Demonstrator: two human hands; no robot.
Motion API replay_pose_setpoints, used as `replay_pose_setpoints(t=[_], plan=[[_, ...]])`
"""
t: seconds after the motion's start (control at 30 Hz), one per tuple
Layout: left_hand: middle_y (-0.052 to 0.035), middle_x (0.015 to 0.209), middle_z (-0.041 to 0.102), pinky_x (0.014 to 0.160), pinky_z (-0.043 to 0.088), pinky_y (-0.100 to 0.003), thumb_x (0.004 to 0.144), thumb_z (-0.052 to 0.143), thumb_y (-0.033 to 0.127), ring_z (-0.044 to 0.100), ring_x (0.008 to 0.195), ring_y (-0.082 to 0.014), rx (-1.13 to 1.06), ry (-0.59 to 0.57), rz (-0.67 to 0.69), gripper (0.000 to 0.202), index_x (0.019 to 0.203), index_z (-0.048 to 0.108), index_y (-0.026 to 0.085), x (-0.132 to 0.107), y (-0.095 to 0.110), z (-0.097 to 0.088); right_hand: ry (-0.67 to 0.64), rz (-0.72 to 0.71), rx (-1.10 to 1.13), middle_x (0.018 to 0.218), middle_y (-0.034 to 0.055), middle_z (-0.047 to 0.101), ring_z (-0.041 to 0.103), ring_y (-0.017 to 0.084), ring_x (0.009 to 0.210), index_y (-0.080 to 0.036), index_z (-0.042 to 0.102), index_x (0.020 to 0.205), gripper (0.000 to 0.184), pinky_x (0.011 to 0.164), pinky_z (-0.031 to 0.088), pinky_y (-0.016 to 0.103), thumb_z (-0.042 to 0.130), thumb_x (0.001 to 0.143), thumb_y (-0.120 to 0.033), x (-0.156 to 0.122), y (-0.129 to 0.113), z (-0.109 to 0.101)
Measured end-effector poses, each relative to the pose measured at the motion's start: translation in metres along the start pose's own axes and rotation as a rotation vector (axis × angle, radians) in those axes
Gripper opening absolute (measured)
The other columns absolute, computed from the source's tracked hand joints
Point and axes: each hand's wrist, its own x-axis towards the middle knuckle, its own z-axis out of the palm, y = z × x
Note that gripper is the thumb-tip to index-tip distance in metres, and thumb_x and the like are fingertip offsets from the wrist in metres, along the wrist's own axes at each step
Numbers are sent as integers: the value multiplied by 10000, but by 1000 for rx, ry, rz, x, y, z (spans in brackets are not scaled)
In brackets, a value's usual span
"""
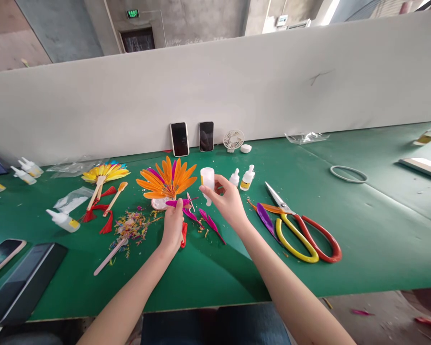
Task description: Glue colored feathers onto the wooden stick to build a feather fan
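Note:
My right hand is closed on a white glue bottle, held upside down with its nozzle pointing toward the table. My left hand pinches a magenta feather just in front of an orange feather fan, which has a few magenta feathers among the orange. The fan's base rests by a whitish round piece. A red tassel shows beside my left palm; whether that hand also grips a handle is hidden. Loose magenta feathers lie between my hands.
Large scissors lie on the right beside a purple feather. Two small bottles stand behind my right hand. Left are a yellow feather fan, feather scraps and a glue bottle. Phones lean against the white partition.

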Motion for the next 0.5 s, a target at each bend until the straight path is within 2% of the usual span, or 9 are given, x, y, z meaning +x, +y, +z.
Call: replay_pose_setpoints(t=[0.13, 0.3, 0.5], plan=[[52, 480, 377, 433, 249, -220, 689, 607, 520, 295, 434, -67, 3, -17, -11, 406, 516, 448, 189, 0, -1, 0, -5, 1, 13, 752, 29, 586, 458, 155, 660, -191, 588, 853, 331, 602, 375, 290, 601, 694, -482, 0, 2, 0], [48, 479, 386, 431, 262, -214, 697, 610, 499, 315, 444, -68, 13, -28, 6, 404, 508, 435, 188, 0, -2, 0, -13, 18, 36, 717, 18, 580, 464, 147, 627, -190, 593, 844, 352, 589, 382, 287, 613, 685, -503, -1, 0, 0], [52, 495, 393, 418, 249, -201, 726, 589, 479, 287, 432, -55, 20, -52, -9, 396, 521, 425, 183, 0, -2, 0, -6, 39, 136, 678, 11, 574, 491, 152, 624, -185, 592, 802, 380, 581, 386, 290, 633, 656, -533, 0, -1, -1]])
